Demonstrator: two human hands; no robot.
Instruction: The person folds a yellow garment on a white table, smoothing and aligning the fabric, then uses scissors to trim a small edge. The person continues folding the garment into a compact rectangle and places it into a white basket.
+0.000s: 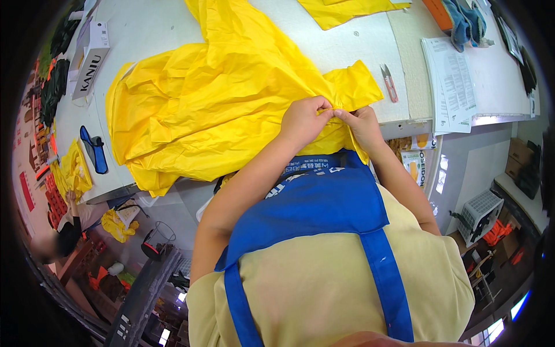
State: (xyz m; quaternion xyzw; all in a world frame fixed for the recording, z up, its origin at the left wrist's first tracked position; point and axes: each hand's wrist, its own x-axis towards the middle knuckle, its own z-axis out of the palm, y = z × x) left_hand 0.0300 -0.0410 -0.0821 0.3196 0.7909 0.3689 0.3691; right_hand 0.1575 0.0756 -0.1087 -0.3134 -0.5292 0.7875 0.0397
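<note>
A large yellow garment (219, 110) lies crumpled over the white table, its near edge hanging past the table's front. My left hand (306, 120) and my right hand (361, 126) meet at its right part, thumbs and fingertips pinching the fabric close together. Beyond my fingers a short yellow flap (354, 87) sticks out to the right. Whatever small detail sits between the fingertips is too small to make out. Right of the flap, thread snips (389, 85) with reddish handles rest on the table, apart from my hands.
Paper sheets (448, 84) lie at the right, below a blue cloth item (465, 26). More yellow fabric (352, 11) is at the far side. A white box (91, 61) and a blue-black pouch (94, 150) stand at left. Another person (63, 234) handles yellow fabric at far left.
</note>
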